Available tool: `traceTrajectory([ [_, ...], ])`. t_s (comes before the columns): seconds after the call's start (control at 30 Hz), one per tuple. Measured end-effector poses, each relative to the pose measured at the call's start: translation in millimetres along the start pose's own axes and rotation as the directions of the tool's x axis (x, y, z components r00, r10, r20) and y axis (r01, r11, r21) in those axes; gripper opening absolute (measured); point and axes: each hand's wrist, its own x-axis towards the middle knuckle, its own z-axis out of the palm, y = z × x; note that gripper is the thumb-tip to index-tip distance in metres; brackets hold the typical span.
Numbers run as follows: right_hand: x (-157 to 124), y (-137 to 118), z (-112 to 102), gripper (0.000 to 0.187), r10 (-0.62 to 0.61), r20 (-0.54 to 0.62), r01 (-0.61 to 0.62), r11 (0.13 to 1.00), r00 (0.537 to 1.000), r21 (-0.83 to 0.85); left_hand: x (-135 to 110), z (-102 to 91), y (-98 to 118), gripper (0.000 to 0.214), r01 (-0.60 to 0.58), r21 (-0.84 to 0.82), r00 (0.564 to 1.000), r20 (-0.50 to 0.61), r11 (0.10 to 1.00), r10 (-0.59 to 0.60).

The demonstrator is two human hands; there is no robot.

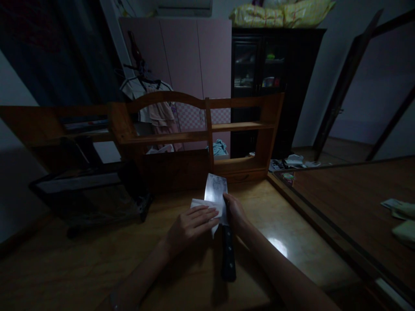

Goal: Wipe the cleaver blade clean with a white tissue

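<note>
A cleaver [216, 186] with a broad metal blade and a black riveted handle is held above the wooden tabletop [155, 255], blade away from me and handle toward me. My right hand [236, 212] grips the blade's right edge near the handle, thumb on the upper face; its other fingers are mostly hidden. My left hand [196, 222] presses a white tissue [197, 203] flat against the blade's face, fingers together across it. One corner of the tissue hangs down beside the top of the handle.
A wooden shelf unit [207, 103] stands along the table's far side. A dark bag-like case [94, 198] lies at the left. To the right is a lower brown surface [343, 194] with pale cloths [402, 211]. Behind are a pink wardrobe [181, 52] and a black cabinet [298, 73].
</note>
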Motion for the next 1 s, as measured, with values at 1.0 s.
traceTrajectory([
  [1.0, 3.0, -12.7, -8.2, 0.027, -0.101, -0.097, 0.097, 0.994, 0.990, -0.040, -6.0, -0.5, 3.6, 0.045, 0.167, -0.126, 0.979, -0.100, 0.978, -0.180],
])
